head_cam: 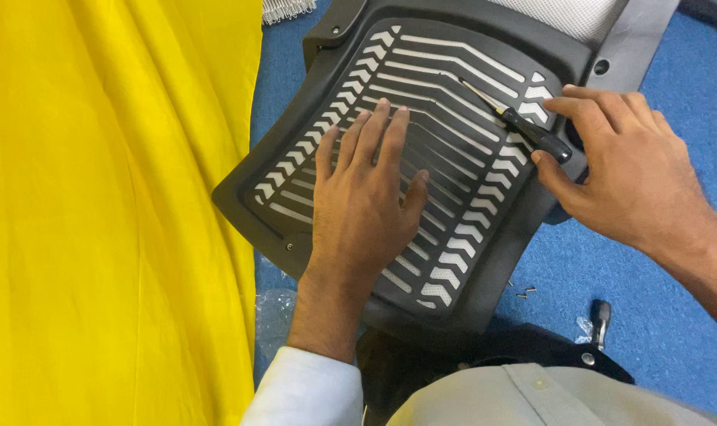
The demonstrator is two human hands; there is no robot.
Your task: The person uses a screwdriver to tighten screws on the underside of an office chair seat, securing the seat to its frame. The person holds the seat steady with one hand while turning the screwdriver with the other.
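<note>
A dark grey slotted plastic chair panel [311, 55] lies tilted on a blue mat. My left hand [366, 189] rests flat on its ribbed middle, fingers spread and pointing away from me. My right hand [627, 173] is at the panel's right edge, thumb and forefinger around the black handle of a screwdriver [532, 134]. The screwdriver's thin metal shaft points up and left across the slots. White mesh shows through the panel's openings.
A yellow cloth [114, 213] covers the whole left side. A few small screws [524, 292] lie on the blue mat [658, 300] below the panel. A black chair part with a lever [599, 323] sits near my body. Clear plastic wrap [272, 308] lies by the cloth.
</note>
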